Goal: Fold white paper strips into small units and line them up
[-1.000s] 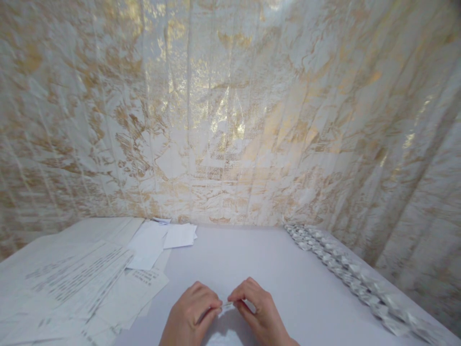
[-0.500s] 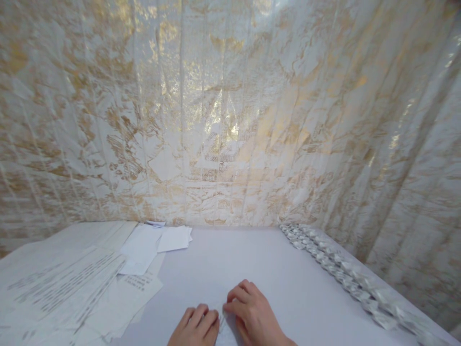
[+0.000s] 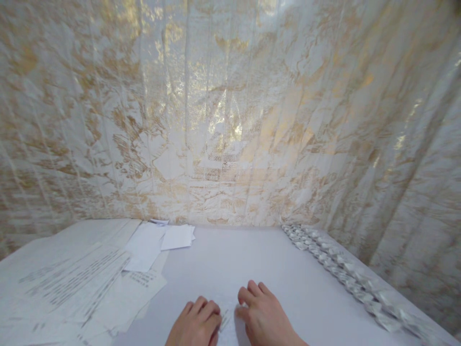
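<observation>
A small piece of printed paper lies at the near edge of the white table, between my two hands, its lower part cut off by the frame. My left hand rests at its left side with fingers bent and closed on that side; thumb and fingertips are mostly hidden. To the right of the paper, my right hand is apart from it, its fingers loosely curved and separated, with nothing visible in them.
Printed sheets spread over the table's left side, with blank white slips and a small stack of white paper on top. Rows of folded paper pieces run along the right edge. A gold-patterned curtain hangs behind the white table.
My right hand has moved right, away from the paper, widening the gap between the hands. The left hand has shifted only slightly. The view has turned a little.
</observation>
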The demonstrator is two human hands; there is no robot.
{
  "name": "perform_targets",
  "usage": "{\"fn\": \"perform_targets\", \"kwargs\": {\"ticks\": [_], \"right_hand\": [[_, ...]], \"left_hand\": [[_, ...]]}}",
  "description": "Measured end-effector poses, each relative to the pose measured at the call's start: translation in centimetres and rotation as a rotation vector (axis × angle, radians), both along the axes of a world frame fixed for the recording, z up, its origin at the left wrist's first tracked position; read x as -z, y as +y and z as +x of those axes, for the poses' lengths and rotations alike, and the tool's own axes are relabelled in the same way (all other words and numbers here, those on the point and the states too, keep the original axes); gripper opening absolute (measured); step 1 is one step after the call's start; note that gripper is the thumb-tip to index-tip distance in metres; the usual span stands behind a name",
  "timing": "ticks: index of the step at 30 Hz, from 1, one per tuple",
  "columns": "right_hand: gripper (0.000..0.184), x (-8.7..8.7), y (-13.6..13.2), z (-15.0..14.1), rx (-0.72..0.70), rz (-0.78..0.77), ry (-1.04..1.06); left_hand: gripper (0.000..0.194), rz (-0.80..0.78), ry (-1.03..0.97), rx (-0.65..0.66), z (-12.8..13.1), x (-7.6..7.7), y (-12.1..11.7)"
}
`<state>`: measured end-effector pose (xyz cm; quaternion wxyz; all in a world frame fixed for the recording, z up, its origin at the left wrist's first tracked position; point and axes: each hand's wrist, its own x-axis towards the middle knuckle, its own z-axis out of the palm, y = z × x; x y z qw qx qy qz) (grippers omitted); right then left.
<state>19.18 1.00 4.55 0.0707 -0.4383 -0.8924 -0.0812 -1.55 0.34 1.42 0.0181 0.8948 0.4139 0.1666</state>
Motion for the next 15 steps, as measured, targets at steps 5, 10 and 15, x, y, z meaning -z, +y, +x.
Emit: {"fn": "perform_targets", "kwargs": {"ticks": [5, 10, 15], "right_hand": [[0.026, 0.4, 0.5, -0.9, -0.008, -0.207, 0.199], [0.019, 1.2, 0.5, -1.3, 0.017, -0.256, 0.34], [0.018, 1.3, 0.4, -1.2, 0.027, -0.268, 0.489]], "left_hand": [[0.019, -0.267, -0.088, -0.082, 0.4, -1.6, 0.5], [0.005, -0.269, -0.227, -0.065, 0.2, -1.7, 0.7], [0.01, -0.236, -0.277, -0.068, 0.2, -1.5, 0.7]]}}
